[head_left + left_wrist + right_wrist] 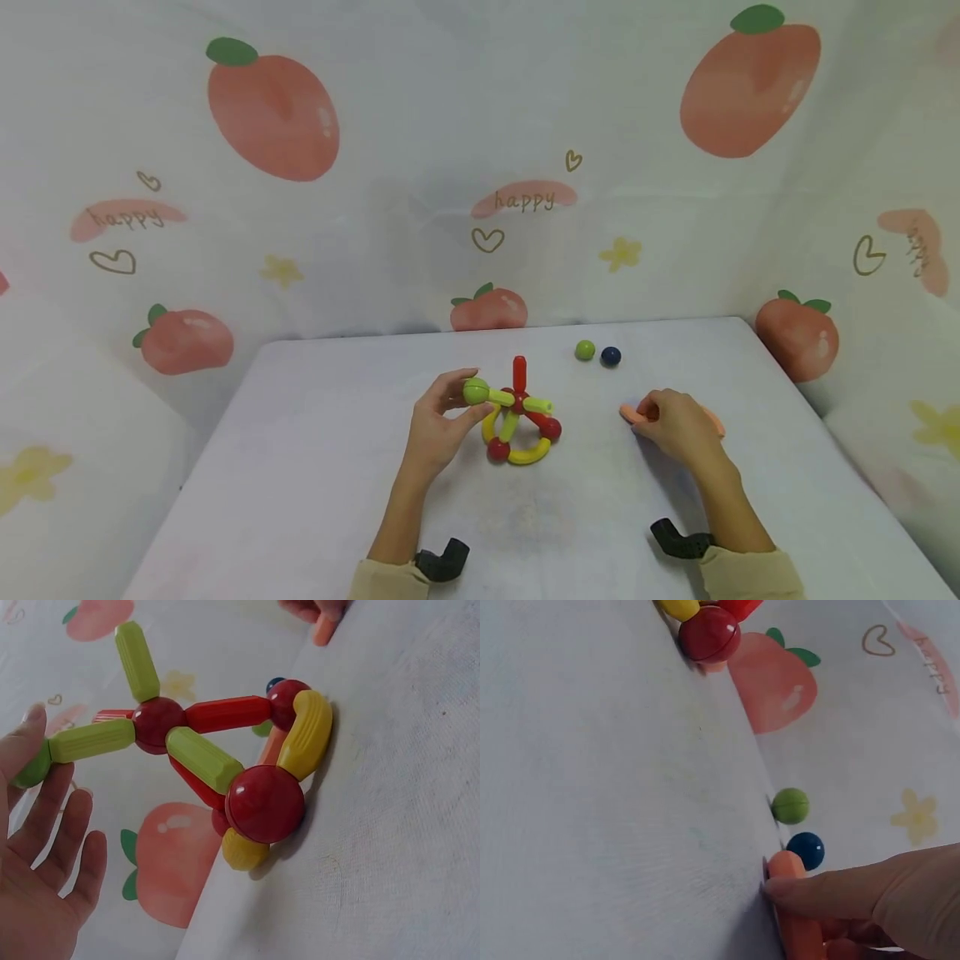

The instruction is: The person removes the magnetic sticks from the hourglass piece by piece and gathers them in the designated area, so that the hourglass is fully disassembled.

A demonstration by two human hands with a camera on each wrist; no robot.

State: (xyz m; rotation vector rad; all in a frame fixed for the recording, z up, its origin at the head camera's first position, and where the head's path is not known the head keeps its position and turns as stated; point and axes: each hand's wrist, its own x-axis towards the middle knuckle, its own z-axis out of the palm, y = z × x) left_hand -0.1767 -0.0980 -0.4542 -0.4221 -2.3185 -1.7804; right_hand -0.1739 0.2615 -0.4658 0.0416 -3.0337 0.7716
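Observation:
My left hand (438, 425) pinches a green ball (476, 390) between thumb and finger, the other fingers spread loosely. That ball ends a light-green stick of a toy structure (519, 403) standing on the table. A red centre ball (159, 725) joins several red and green sticks; beneath, red balls (265, 804) connect curved yellow sticks (307, 735). To the right, my right hand (678, 425) holds an orange stick (801, 930) at the tabletop. Orange also shows beyond the hand's right side; whether it is the same piece I cannot tell, since the hand covers the middle.
A loose green ball (585, 350) and a dark blue ball (611, 357) lie near the table's back edge. The white table (300, 467) meets a fruit-printed cloth (405, 167) behind. Black curved pieces (444, 561) sit at both wrists.

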